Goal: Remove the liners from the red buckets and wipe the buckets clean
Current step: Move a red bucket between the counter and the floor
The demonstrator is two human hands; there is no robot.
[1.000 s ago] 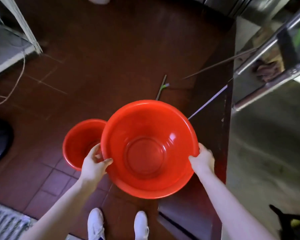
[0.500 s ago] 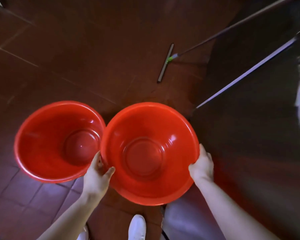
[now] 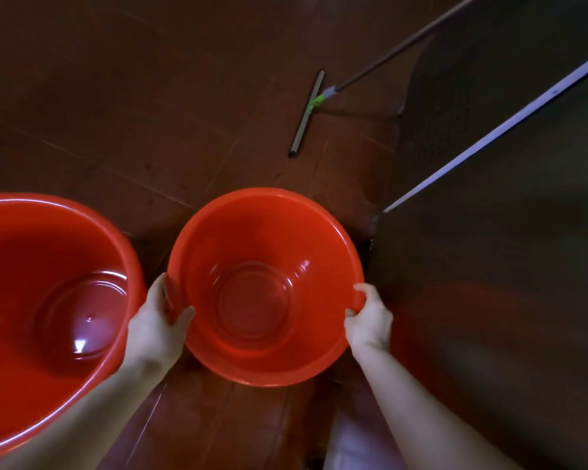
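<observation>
Since half a second ago the two buckets have come apart. Their rims touched then; now a strip of tiled floor [image 3: 157, 245] shows between them. The second bucket [image 3: 48, 300] has also slid to the left edge of our view, which cuts off its rim.

We keep the held bucket [image 3: 252, 228] at the centre, mouth up, with no liner visible inside it. We cannot tell whether its base rests on the tiles or hangs just above them. On its right, the rim comes close to the corner of a dark panel [image 3: 506, 283], leaving only a thin gap. The lower end of a pale pole [image 3: 489, 137] meets that same corner. Ahead of the far rim the floor lies open up to a squeegee [image 3: 306, 113], whose blade rests well apart from the bucket. On the left, the open strip is just wide enough for our hand.

Our left hand [image 3: 157, 323] grips the near-left rim, with the thumb hooked inside the wall and the fingers spread on the outside. Our right hand [image 3: 370, 320] clasps the near-right rim, fingers curled over the lip from outside. Both forearms reach in from the bottom of the view and angle inward toward the bucket, wrists roughly level with each other.
</observation>
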